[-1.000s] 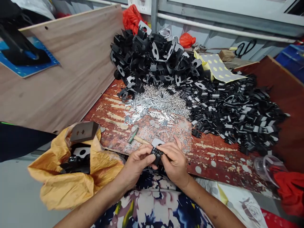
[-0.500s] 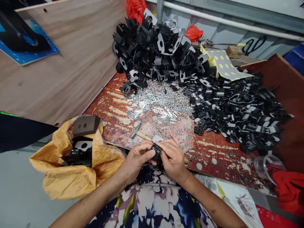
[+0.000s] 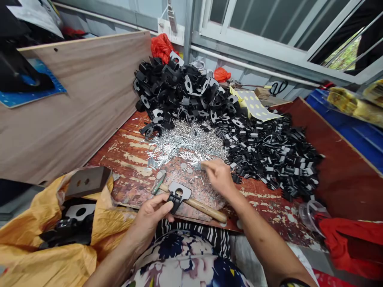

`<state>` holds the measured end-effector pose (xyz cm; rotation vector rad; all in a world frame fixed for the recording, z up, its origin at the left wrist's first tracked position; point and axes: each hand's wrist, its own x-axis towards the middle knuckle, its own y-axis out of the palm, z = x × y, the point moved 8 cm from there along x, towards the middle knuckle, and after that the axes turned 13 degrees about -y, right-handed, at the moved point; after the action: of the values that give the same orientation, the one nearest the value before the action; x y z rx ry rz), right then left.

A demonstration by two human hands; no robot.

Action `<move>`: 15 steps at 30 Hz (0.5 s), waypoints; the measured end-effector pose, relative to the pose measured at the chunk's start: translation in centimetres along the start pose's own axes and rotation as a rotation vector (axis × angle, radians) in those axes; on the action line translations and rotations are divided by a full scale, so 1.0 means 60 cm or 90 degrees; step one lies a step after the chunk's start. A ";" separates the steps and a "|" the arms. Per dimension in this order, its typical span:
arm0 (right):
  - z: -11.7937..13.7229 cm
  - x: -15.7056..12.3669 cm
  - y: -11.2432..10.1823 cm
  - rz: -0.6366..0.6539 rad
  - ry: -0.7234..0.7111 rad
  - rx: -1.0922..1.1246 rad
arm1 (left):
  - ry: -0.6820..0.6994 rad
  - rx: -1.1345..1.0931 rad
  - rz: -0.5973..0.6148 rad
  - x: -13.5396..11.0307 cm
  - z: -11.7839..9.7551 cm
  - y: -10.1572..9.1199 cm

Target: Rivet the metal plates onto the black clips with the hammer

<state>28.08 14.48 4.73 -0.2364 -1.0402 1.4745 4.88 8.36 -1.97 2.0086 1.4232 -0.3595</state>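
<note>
My left hand (image 3: 158, 213) pinches a black plastic clip (image 3: 177, 202) by its hinge end, with its flat grey plate and round hole facing up. The clip is above a hammer (image 3: 206, 209) that lies on the table with its wooden handle toward the right. My right hand (image 3: 220, 177) is at the near edge of a heap of thin metal pins (image 3: 191, 153). Its thumb and index finger are closed together there; whatever is between the tips is too small to make out. Small shiny metal parts (image 3: 203, 133) lie behind the pins.
Black clip parts (image 3: 179, 87) are piled at the back, and smaller black pieces (image 3: 275, 151) at the right. A yellow bag (image 3: 110, 227) holding clips and a brown block (image 3: 88, 181) stands at the left. A wooden board (image 3: 89, 91) walls the left side; a yellow-grey sheet (image 3: 254, 104) lies behind.
My right hand has let go of the clip and moved forward to the pins. My left hand keeps the clip, now turned plate up and further left. The view has tilted up.
</note>
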 end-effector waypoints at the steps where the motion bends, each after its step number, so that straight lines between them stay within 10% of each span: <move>1: -0.028 0.015 -0.014 -0.020 0.012 -0.076 | -0.008 -0.009 -0.011 -0.001 0.003 -0.006; 15: -0.165 -0.040 -0.057 -0.125 0.101 -0.010 | -0.056 -0.015 0.001 -0.010 0.006 -0.002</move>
<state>37.80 16.29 0.47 -0.2509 -0.9199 1.2506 4.60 7.71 -1.94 1.9502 1.3661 -0.4228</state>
